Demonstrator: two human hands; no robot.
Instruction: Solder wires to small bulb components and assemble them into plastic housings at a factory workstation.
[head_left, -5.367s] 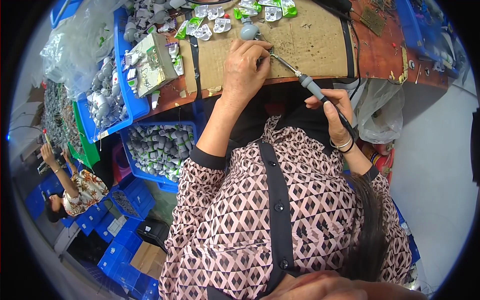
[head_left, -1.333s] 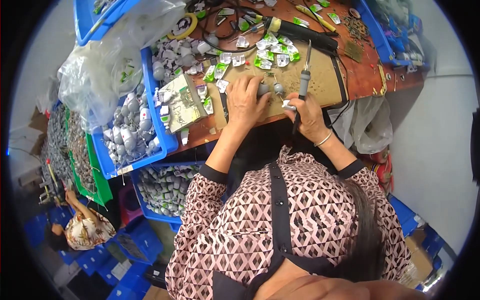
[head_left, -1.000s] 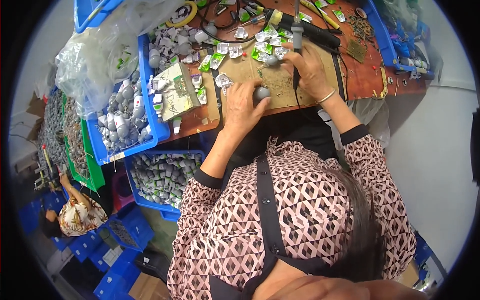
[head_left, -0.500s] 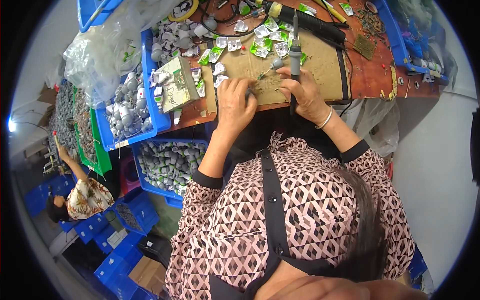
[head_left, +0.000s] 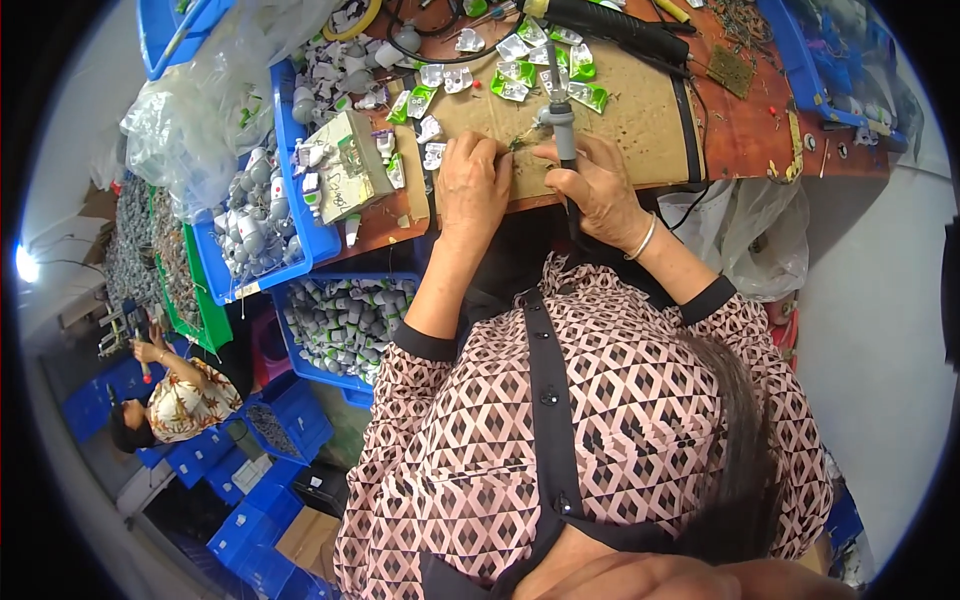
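My right hand (head_left: 598,192) is wrapped round the handle of a soldering iron (head_left: 562,128), whose metal tip points away from me. Across from it, my left hand (head_left: 472,190) rests at the near edge of a cardboard sheet (head_left: 650,145), its fingers pinched together. At those fingertips is a small green circuit board (head_left: 517,144) with thin wires. A small grey rounded part lies just beyond, partly hidden by the iron. Farther back on the cardboard are several white and green plastic shell pieces (head_left: 515,75).
Left of the cardboard stands a pale block (head_left: 345,170), beside a blue bin (head_left: 322,243) of grey and white parts. Another filled blue bin (head_left: 350,325) sits below the table edge. A brown sponge (head_left: 730,70) lies at the back right. A co-worker (head_left: 190,400) is at far left.
The soldering iron has shifted left and tilted, its shaft now over the grey part. My right fingers have come nearer my left hand. The co-worker's arm has drawn in.
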